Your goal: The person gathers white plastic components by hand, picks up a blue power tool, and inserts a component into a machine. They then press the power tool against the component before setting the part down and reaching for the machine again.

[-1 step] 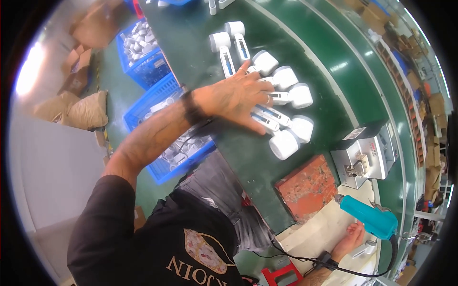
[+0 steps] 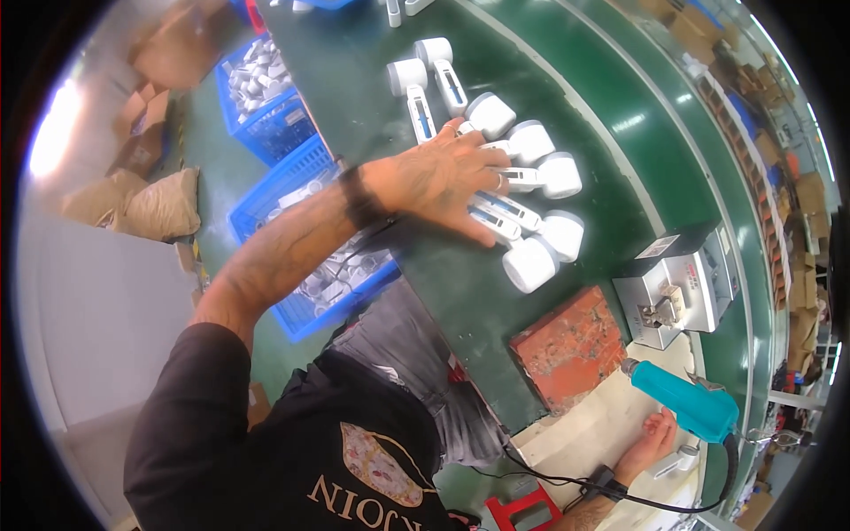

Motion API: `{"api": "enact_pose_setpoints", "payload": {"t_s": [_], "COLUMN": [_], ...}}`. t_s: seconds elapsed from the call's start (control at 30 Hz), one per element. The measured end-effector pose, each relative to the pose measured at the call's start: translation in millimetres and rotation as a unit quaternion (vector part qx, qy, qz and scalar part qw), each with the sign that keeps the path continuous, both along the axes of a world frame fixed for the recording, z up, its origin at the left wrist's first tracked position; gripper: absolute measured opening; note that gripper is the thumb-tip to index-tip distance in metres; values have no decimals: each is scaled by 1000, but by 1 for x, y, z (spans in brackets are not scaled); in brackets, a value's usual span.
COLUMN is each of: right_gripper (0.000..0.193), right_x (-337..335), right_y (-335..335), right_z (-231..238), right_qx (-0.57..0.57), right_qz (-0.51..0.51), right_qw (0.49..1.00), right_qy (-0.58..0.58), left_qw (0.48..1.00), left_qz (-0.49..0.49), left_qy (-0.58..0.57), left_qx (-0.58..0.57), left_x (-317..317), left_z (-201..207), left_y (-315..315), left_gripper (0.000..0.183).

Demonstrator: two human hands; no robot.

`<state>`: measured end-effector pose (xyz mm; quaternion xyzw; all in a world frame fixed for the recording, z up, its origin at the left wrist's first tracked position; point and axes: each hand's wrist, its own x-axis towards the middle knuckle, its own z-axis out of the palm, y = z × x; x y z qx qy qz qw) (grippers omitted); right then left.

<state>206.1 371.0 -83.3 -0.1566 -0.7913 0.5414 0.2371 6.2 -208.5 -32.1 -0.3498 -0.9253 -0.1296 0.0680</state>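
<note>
My left hand [image 2: 447,177] lies palm down with fingers spread over the handles of several white devices. Each has a round white head, such as the device head [image 2: 560,175], and a slim handle with a narrow dark-blue slot. The heads fan out to the right of the fingers; the hand hides some handles. Beyond the fingertips, two more white devices [image 2: 420,113] point away from me. At the lower right, my right hand [image 2: 651,442] rests with loosely curled fingers, nothing visible in them. Beside it lie a teal power tool [image 2: 677,398] and a small white-grey part [image 2: 680,462].
A worn red block [image 2: 571,350] and a grey box-like fixture [image 2: 660,301] stand on the green bench [image 2: 443,292]. Blue crates [image 2: 274,133] of white parts are left of the bench edge. A black cable [image 2: 655,507] loops from the teal tool. A red frame [image 2: 522,511] is low down.
My left hand and the devices under it have shifted very slightly. The right hand stays in place.
</note>
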Motion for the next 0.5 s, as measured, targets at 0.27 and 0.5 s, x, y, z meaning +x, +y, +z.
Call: {"api": "enact_pose_setpoints", "payload": {"t_s": [0.27, 0.5], "right_gripper": [33, 28], "right_x": [1, 8], "right_y": [4, 16], "right_z": [-5, 0], "right_qx": [40, 20], "right_qz": [-19, -2], "right_qw": [998, 999], "right_qy": [-50, -50], "left_qw": [997, 992], "left_qz": [17, 69], "left_qy": [56, -41], "left_qx": [51, 100], "left_x": [55, 191], "left_z": [-15, -12], "left_y": [8, -40], "left_gripper": [56, 67]}}
